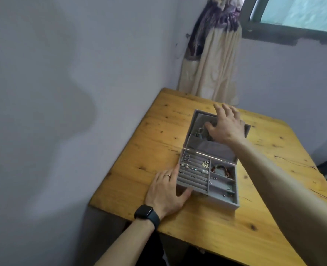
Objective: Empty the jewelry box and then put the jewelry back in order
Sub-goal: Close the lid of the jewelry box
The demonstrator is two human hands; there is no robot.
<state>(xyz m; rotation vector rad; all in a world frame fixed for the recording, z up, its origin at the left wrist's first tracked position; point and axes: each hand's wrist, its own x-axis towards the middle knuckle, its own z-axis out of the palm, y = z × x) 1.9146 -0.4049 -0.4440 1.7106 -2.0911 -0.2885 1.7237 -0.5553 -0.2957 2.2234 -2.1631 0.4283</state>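
- The left hand (pixel 166 191) lies flat at the 8 o'clock corner of the grey felt-lined rectangular jewelry box (pixel 224 203). Its fingers are straight along the side wall and its thumb is against the near wall.
- The right hand (pixel 226 125) hangs over the open grey lid (pixel 195 120) with fingers spread and the thumb down by tangled pieces in the lid pocket. Whether it pinches any cannot be told, and it hides much of the pocket.
- The box sits mid-way on the knotty yellow wooden surface (pixel 216 237). Its long axis runs from 7 to 1 o'clock, with the lid thrown back toward 1.
- Small silver and pearl earrings (pixel 193 167) sit on the ring rolls at 9 o'clock, and a red-brown bead bracelet (pixel 221 169) lies in the 2 o'clock compartment.
- The left hand has a black wristwatch (pixel 146 214) at its wrist and a thin gold ring (pixel 167 175) on one finger.
- A gathered cream and purple curtain (pixel 210 70) hangs at 12 o'clock, a dark-framed window (pixel 301 14) is at 1, and a pale lilac wall (pixel 62 93) is at 9.
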